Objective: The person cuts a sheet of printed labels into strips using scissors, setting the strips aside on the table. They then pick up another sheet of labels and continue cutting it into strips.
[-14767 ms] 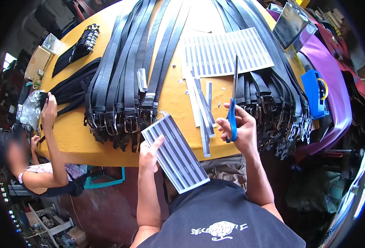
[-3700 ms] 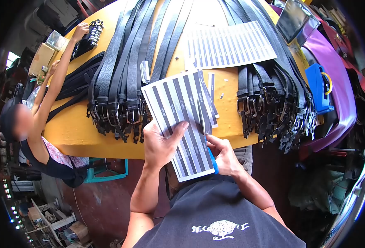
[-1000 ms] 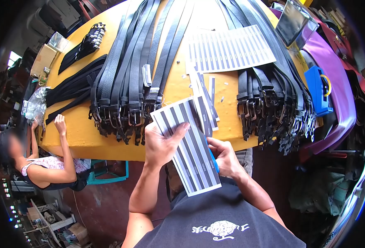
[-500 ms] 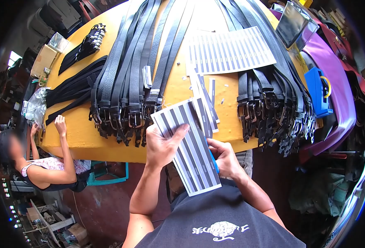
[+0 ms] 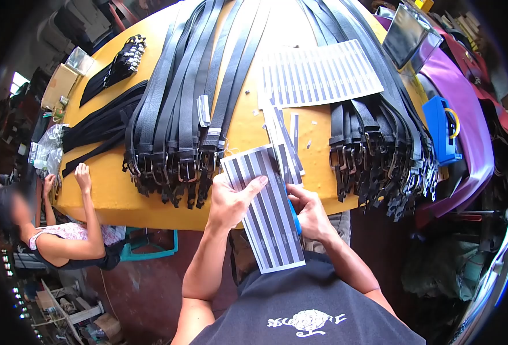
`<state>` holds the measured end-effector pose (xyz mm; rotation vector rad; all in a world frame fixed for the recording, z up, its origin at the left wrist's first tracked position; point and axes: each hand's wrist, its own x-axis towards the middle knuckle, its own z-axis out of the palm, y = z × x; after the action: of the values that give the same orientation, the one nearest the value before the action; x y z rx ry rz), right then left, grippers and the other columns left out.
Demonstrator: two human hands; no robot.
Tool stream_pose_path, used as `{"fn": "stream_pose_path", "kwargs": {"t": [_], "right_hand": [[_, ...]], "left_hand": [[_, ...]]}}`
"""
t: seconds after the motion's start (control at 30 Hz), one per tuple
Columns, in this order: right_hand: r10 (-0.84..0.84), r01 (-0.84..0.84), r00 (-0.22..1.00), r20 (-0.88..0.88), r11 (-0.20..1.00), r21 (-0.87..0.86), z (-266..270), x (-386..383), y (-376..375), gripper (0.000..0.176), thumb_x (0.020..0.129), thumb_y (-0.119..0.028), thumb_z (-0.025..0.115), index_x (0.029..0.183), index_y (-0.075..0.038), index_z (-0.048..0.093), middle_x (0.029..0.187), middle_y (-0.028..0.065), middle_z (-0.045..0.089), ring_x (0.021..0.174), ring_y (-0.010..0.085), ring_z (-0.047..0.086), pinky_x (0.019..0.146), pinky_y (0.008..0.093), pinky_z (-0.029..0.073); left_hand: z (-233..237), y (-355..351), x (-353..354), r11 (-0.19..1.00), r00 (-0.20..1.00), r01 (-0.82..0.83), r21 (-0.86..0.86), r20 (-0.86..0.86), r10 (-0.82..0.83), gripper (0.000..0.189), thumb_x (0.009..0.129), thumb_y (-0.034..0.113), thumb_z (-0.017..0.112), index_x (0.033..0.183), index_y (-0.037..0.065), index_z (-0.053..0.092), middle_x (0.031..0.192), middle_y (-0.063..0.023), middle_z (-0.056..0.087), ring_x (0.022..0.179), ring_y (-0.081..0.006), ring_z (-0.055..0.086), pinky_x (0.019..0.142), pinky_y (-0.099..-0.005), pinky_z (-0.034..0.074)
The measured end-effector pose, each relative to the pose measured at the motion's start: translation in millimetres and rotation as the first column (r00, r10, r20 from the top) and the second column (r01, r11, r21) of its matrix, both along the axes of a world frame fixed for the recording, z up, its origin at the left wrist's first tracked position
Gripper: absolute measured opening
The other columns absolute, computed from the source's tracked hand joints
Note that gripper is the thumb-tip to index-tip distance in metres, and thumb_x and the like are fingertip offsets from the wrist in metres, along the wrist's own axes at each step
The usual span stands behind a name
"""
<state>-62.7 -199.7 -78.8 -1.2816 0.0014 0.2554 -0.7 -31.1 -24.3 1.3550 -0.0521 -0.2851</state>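
Observation:
A sheet of printed labels with dark and pale stripes (image 5: pixel 268 230) is pinched in my left hand (image 5: pixel 232 198), the thumb lying across its front. My right hand (image 5: pixel 311 214) is closed at the sheet's right edge around blue-handled scissors (image 5: pixel 295 218). Most of the scissors is hidden behind the sheet and my fingers. Just beyond the sheet, loose cut label strips (image 5: pixel 288 141) lie on the yellow table (image 5: pixel 245 123). A larger striped label sheet (image 5: pixel 323 75) rests farther back, partly over black belts.
Black belts with metal buckles lie in a left pile (image 5: pixel 170 115) and a right pile (image 5: pixel 374 138). A blue holder (image 5: pixel 441 131) stands at the right edge. A co-worker (image 5: pixel 64 238) sits at the left, hands by a plastic bag (image 5: pixel 50 149). Small paper scraps dot the table.
The held sheet's upper edge has shifted slightly right and down, and my left hand has moved a little right with it. My right hand has moved slightly up along the sheet's edge.

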Motion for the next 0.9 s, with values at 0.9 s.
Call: {"fn": "stream_pose_path", "kwargs": {"t": [0.9], "right_hand": [[-0.101, 0.094, 0.993, -0.062, 0.99, -0.108, -11.5, 81.3, -3.1, 0.039, 0.079, -0.008, 0.072, 0.114, 0.003, 0.057, 0.074, 0.0046, 0.065, 0.061, 0.0062, 0.059, 0.052, 0.0205, 0.046]], "left_hand": [[-36.6, 11.2, 74.8, 0.99, 0.987, -0.135, -0.045, -0.092, 0.131, 0.012, 0.084, 0.001, 0.064, 0.095, -0.003, 0.066, 0.087, -0.0087, 0.069, 0.073, -0.012, 0.065, 0.066, -0.0236, 0.052]]}}
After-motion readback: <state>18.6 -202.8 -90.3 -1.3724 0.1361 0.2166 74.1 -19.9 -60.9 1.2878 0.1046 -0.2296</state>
